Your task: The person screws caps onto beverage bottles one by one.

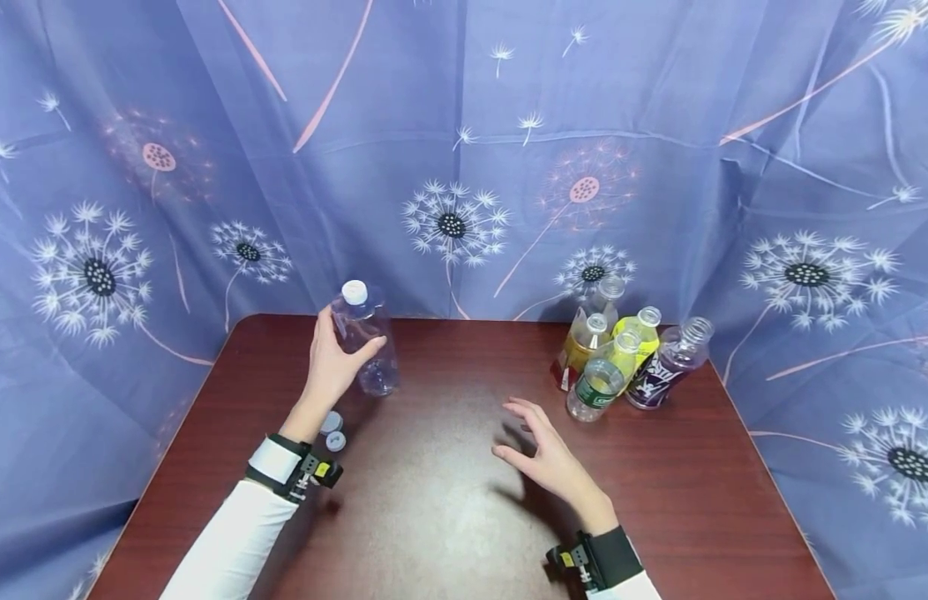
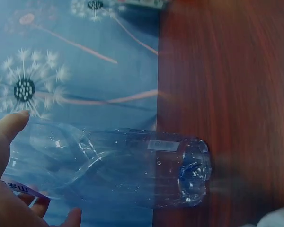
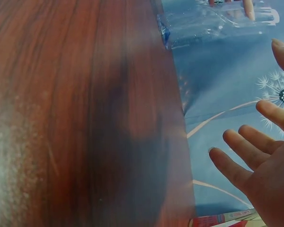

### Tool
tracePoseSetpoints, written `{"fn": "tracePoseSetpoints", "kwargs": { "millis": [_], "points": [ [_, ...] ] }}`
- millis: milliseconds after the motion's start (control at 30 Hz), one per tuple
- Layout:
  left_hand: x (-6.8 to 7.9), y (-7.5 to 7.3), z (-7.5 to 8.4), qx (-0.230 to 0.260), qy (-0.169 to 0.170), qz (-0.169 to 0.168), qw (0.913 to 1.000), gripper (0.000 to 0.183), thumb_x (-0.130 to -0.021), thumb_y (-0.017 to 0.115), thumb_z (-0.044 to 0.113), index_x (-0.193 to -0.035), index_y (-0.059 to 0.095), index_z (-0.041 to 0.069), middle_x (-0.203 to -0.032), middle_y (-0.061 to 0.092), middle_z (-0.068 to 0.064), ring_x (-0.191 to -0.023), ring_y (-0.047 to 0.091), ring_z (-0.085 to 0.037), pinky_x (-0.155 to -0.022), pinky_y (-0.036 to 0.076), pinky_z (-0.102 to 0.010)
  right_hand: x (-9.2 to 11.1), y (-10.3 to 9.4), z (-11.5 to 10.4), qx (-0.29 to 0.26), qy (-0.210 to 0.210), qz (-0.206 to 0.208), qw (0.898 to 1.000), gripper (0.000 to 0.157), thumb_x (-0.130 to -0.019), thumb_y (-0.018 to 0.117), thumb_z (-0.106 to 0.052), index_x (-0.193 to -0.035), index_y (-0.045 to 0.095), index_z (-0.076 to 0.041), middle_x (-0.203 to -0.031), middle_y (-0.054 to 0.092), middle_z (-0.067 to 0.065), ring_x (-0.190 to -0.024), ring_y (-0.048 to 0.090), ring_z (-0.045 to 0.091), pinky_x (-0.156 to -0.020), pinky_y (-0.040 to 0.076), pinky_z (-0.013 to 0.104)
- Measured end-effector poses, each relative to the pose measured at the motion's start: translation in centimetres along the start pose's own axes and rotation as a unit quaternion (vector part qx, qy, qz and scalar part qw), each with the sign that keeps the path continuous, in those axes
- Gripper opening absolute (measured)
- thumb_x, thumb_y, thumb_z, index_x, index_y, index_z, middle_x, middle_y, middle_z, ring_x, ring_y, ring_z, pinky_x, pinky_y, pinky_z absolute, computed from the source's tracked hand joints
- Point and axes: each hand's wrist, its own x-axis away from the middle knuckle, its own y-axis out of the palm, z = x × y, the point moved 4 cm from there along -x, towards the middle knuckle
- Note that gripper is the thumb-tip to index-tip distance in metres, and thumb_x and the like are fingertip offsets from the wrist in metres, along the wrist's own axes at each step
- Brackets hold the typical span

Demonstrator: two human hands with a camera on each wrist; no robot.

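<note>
With thumb and fingers round its upper part, my left hand (image 1: pixel 335 360) grips a large clear plastic bottle (image 1: pixel 379 371) with a white cap (image 1: pixel 355 292). The bottle stands slightly tilted near the table's back left; the left wrist view shows its transparent body (image 2: pixel 128 161) and ridged base. Part of a label with dark print peeks out beside the fingers. My right hand (image 1: pixel 548 457) hovers over the table right of centre, fingers spread and loosely bent, holding nothing. In the right wrist view that hand (image 3: pixel 262 165) is apart from the bottle (image 3: pixel 194 33).
Two small bottle caps (image 1: pixel 334 439) lie by my left wrist. At the back right several uncapped bottles are grouped: a green-labelled one (image 1: pixel 595 387), a yellow-labelled one (image 1: pixel 644 333), a purple one (image 1: pixel 668 362) and an amber one (image 1: pixel 579 350). A blue dandelion-print curtain (image 1: pixel 456 100) borders the brown table (image 1: pixel 434 467).
</note>
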Motion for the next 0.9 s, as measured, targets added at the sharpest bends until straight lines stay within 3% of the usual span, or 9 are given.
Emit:
{"fn": "tracePoseSetpoints", "kwargs": {
  "millis": [300,433,633,900],
  "points": [
    [-1.9,-2.3,-2.0,-0.031,-0.004,0.028,0.9991,0.101,-0.086,0.086,0.027,-0.163,0.026,0.004,-0.163,0.037,-0.023,-0.151,0.035,-0.039,-0.123,0.03,-0.055,0.2,0.0,0.6,0.018,-0.009,0.012,1.0,0.062,-0.094,0.079,-0.023,-0.146,0.052,-0.003,-0.149,0.051,0.016,-0.133,0.055,0.033,-0.103,0.051,0.057],
    [-2.7,-3.4,-2.8,-0.035,-0.028,0.032,0.9985,0.106,-0.087,0.086,0.029,-0.165,0.019,0.006,-0.166,0.031,-0.024,-0.153,0.031,-0.04,-0.123,0.029,-0.057,0.4,-0.1,0.9,0.011,0.013,0.013,1.0,0.063,-0.094,0.079,-0.025,-0.148,0.051,-0.008,-0.148,0.052,0.011,-0.134,0.053,0.032,-0.106,0.049,0.057],
    [-3.5,-4.9,-3.7,-0.038,-0.069,0.037,0.9962,0.102,-0.087,0.085,0.028,-0.161,0.018,0.004,-0.16,0.036,-0.032,-0.149,0.036,-0.043,-0.12,0.034,-0.057,0.7,-0.1,1.4,0.0,0.043,0.01,0.999,0.063,-0.096,0.077,-0.028,-0.15,0.049,-0.012,-0.147,0.053,0.012,-0.134,0.054,0.035,-0.108,0.048,0.058],
    [-4.5,-5.9,-4.4,-0.044,-0.064,0.041,0.9962,0.101,-0.09,0.082,0.026,-0.162,0.016,-0.001,-0.161,0.033,-0.029,-0.145,0.039,-0.047,-0.119,0.034,-0.057,1.0,-0.3,1.7,0.004,0.046,0.018,0.999,0.062,-0.096,0.077,-0.027,-0.149,0.05,-0.01,-0.143,0.055,0.017,-0.132,0.056,0.035,-0.109,0.047,0.058]
  ]
}}
